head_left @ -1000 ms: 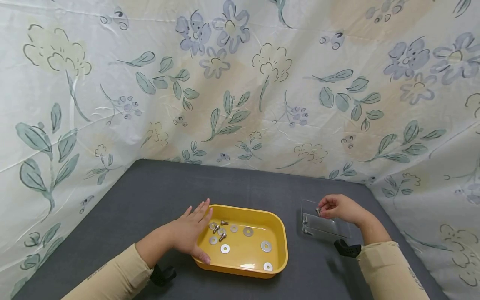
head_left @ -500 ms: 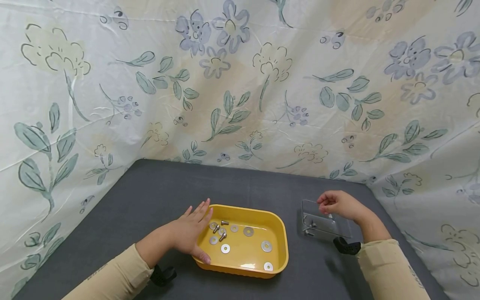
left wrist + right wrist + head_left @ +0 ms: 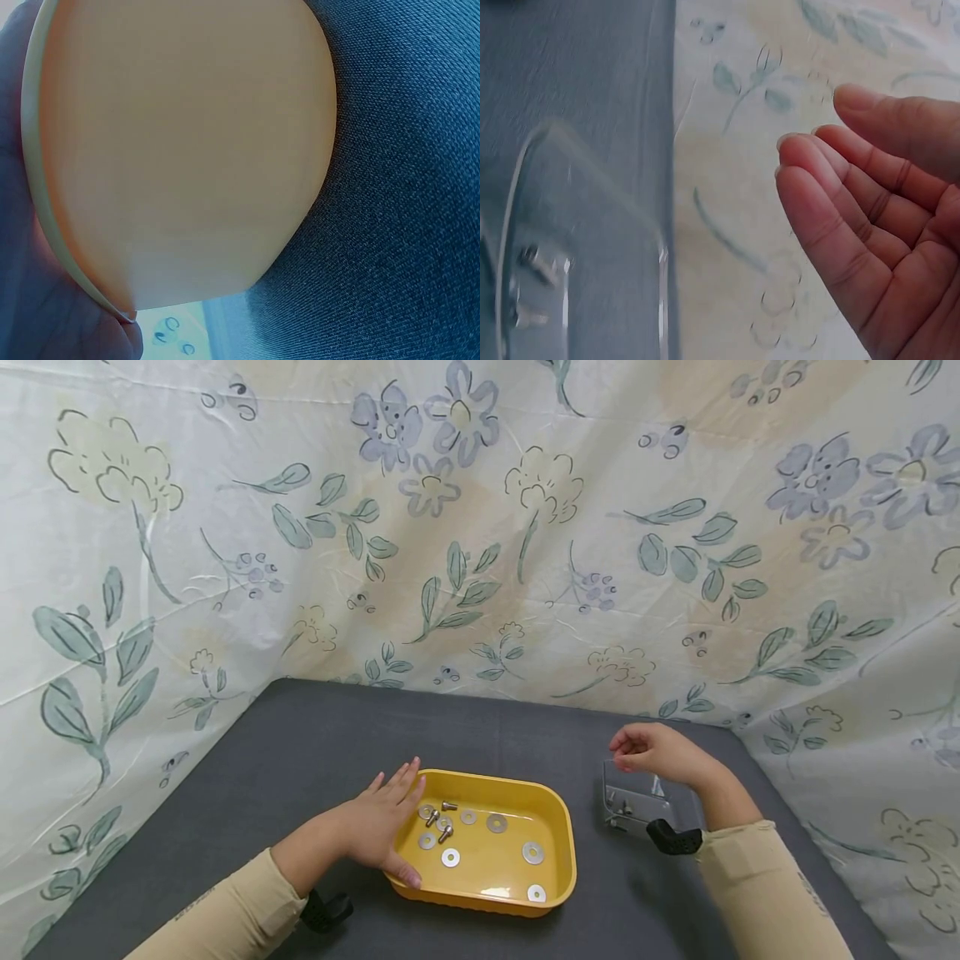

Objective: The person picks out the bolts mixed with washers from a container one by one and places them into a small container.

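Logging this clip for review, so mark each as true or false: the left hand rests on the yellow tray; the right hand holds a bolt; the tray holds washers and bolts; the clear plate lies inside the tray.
1. The left hand rests on the yellow plastic tray: true.
2. The right hand holds a bolt: false, its fingers hold nothing.
3. The tray holds round metal washers and small bolts: true.
4. The clear acrylic plate lies inside the tray: false, it lies on the grey table to the tray's right.
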A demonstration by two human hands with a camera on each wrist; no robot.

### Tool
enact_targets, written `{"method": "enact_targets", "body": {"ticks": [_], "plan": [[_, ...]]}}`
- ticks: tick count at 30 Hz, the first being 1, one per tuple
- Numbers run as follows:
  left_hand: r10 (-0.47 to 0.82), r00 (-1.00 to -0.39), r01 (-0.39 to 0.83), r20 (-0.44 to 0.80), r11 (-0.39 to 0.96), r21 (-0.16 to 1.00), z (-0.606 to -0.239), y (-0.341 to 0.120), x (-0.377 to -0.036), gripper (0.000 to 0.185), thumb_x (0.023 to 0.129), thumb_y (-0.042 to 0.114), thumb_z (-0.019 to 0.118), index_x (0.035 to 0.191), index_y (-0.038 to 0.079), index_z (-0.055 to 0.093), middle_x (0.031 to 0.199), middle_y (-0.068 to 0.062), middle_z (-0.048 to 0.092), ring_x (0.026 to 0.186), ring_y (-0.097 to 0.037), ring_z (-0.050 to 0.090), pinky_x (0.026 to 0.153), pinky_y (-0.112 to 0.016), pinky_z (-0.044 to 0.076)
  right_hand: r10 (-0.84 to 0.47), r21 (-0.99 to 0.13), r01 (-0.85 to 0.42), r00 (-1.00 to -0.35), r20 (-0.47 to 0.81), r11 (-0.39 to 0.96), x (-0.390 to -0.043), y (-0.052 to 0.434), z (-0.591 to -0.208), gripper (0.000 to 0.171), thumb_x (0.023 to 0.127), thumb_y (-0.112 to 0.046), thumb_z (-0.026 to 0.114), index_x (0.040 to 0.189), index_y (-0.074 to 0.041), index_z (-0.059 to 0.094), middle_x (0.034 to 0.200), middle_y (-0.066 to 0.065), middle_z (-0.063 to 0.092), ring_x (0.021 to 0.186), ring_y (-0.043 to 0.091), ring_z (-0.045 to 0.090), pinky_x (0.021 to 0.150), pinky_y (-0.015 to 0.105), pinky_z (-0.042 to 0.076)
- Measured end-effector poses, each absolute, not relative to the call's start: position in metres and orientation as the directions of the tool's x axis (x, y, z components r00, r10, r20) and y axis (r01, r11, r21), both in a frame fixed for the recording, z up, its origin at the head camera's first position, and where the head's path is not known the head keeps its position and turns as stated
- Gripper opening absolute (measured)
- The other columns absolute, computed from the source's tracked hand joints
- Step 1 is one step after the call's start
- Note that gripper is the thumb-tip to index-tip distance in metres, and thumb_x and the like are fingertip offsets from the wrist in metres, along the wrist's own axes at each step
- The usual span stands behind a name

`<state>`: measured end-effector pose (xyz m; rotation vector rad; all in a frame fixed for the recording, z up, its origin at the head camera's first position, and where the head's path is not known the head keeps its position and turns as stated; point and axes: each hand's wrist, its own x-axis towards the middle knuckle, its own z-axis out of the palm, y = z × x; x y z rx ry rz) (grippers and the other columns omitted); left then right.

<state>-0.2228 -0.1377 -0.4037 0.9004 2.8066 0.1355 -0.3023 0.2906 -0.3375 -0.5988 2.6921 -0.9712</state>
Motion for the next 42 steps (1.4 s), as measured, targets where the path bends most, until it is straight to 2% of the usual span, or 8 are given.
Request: {"method": "enact_targets", "body": {"ticks": [6,9,19,28,33,42], "plan": [[0.585,-0.797,0.569,-0.151,0.811,0.136,-0.404,-0.137,-0.223,0.131,0.054,0.087,0.05,0.147,0.004,0.007,0.151,-0.012,-0.015,0.139,-0.026,-0.006,0.108,-0.053,0.006,-0.511,-0.671,-0.358,-0.859,-0.037,0.65,-0.302,0.268,-0.33,0.017,0.086,-0.017,0.065,0.098,-0.005,0.061,0.087,0.008,0.063,0.082,0.027,0.061,0.072,0.032,0.052],[0.583,-0.798,0.567,-0.152,0.812,0.136,-0.404,-0.137,-0.223,0.131,0.054,0.086,0.051,0.147,0.005,0.007,0.151,-0.011,-0.016,0.139,-0.026,-0.007,0.108,-0.053,0.006,-0.527,-0.68,-0.364,-0.849,-0.038,0.636,-0.301,0.256,-0.327,0.018,0.085,-0.018,0.066,0.098,-0.007,0.061,0.086,0.006,0.063,0.082,0.025,0.061,0.074,0.035,0.052],[0.583,-0.797,0.564,-0.16,0.812,0.147,-0.4,-0.136,-0.222,0.13,0.055,0.086,0.052,0.147,0.005,0.007,0.151,-0.011,-0.015,0.139,-0.026,-0.007,0.108,-0.053,0.005,-0.606,-0.671,-0.442,-0.795,-0.014,0.596,-0.304,0.223,-0.326,0.02,0.084,-0.02,0.067,0.099,-0.008,0.062,0.091,0.007,0.065,0.082,0.018,0.061,0.073,0.028,0.051],[0.584,-0.797,0.566,-0.157,0.812,0.145,-0.401,-0.136,-0.222,0.131,0.054,0.087,0.05,0.147,0.004,0.008,0.151,-0.012,-0.014,0.139,-0.029,-0.004,0.108,-0.053,0.006,-0.663,-0.628,-0.504,-0.748,-0.025,0.593,-0.304,0.187,-0.334,0.014,0.085,-0.017,0.066,0.097,-0.013,0.062,0.088,-0.002,0.062,0.078,0.015,0.058,0.072,0.027,0.051],[0.583,-0.797,0.564,-0.158,0.812,0.15,-0.4,-0.136,-0.222,0.131,0.054,0.086,0.051,0.147,0.004,0.009,0.151,-0.012,-0.014,0.139,-0.029,-0.003,0.108,-0.054,0.006,-0.714,-0.615,-0.545,-0.699,-0.044,0.57,-0.303,0.166,-0.342,0.011,0.086,-0.017,0.064,0.097,-0.015,0.062,0.087,-0.005,0.062,0.079,0.012,0.058,0.071,0.026,0.05],[0.576,-0.8,0.56,-0.165,0.817,0.139,-0.402,-0.136,-0.223,0.131,0.053,0.087,0.05,0.147,0.005,0.008,0.151,-0.011,-0.015,0.139,-0.027,-0.005,0.108,-0.053,0.006,-0.762,-0.614,-0.574,-0.644,-0.071,0.542,-0.302,0.133,-0.356,0.014,0.086,-0.015,0.064,0.098,-0.007,0.064,0.083,-0.006,0.061,0.076,0.012,0.056,0.07,0.025,0.049]]}}
